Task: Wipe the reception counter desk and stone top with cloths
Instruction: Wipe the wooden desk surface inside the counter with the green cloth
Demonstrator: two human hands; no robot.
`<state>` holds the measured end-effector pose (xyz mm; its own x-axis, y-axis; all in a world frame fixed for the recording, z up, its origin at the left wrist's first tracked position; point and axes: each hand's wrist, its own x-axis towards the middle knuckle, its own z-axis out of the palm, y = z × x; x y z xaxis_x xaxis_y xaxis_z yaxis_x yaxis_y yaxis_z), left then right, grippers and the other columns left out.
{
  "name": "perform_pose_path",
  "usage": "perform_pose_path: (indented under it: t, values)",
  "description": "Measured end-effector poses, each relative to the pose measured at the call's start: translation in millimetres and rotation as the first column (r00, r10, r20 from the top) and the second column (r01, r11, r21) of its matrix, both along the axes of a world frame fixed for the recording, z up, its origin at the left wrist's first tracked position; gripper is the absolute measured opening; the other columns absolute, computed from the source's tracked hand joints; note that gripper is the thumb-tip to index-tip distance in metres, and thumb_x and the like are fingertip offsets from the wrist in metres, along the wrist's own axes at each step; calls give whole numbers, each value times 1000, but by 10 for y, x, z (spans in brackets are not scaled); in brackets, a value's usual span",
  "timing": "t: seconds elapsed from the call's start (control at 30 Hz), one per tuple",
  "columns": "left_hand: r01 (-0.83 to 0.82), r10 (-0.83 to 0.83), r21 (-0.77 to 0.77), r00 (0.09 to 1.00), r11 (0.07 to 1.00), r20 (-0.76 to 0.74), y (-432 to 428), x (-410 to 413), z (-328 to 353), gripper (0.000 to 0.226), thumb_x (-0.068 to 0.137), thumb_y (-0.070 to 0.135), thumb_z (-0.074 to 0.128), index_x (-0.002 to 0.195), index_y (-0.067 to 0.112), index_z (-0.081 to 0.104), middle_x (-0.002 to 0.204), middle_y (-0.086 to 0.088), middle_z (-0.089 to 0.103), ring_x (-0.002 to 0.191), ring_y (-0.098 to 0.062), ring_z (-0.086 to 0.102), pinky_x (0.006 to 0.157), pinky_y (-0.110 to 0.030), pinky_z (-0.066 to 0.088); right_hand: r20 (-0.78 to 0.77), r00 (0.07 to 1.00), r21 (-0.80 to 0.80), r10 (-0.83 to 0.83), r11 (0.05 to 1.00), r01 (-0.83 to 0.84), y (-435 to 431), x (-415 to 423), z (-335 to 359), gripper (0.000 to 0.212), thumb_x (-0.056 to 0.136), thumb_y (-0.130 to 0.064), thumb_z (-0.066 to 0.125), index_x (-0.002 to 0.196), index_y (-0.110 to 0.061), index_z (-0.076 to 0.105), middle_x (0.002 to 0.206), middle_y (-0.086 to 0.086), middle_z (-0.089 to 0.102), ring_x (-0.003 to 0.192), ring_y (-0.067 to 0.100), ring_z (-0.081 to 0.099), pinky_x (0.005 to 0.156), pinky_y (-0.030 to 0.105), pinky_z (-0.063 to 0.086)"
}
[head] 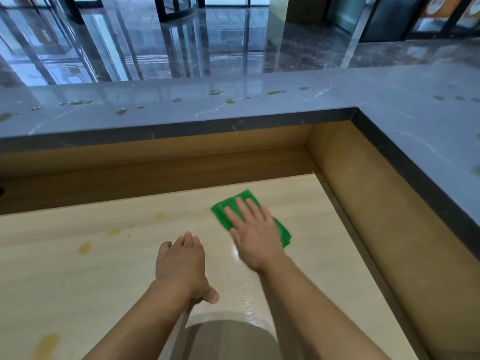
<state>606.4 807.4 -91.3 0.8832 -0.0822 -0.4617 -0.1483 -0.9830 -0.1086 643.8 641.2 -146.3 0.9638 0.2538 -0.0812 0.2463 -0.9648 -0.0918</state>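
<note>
Right hand (253, 236), fingers flat, presses a green cloth (228, 211) on the pale table (78, 281). Left hand (181, 263), relaxed and grasping nothing, rests on the table. Yellow stains (84, 247) lie left; droplets (121, 111) dot the stone top (259, 105).

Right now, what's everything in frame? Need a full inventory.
green cloth: one, green, on the desk towards its far right corner, under the right hand
desk: one, light wood, lower surface in the foreground
stains: at least four, yellowish-brown, on the left part of the desk
wet streak: one, glossy, on the desk near the right forearm
stone top: one, grey with white veins, raised L-shape behind and to the right of the desk
droplets: many, yellowish, scattered along the stone top
lobby floor: one, dark and glossy, beyond the counter
left hand: one, empty, over the middle of the desk
right hand: one, pressing flat on the green cloth
</note>
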Motion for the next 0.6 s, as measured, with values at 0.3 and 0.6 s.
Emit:
perform_pose_path:
  t: [0.3, 0.6]
  values:
    - [26, -23, 68, 999, 997, -43, -68, 62, -8, 106, 54, 70, 77, 136, 13, 42, 135, 0, 42, 131, -17, 36, 114, -34, 17, -1, 832, -45, -554, 831, 554, -1058, 267, 36, 55, 103, -40, 21, 156, -29, 9, 164, 4, 3, 149, 25, 5, 118, 43, 12]
    - [15, -13, 104, 1000, 994, -22, -74, 92, -63, 115, 50, 70, 77, 140, 11, 37, 150, -6, 32, 143, -18, 25, 119, -35, 9, -58, 994, 38, 87, 996, -85, 599, 170, 30, 57, 102, -32, 29, 155, -28, 7, 163, 4, -5, 149, 30, -4, 118, 47, 1]
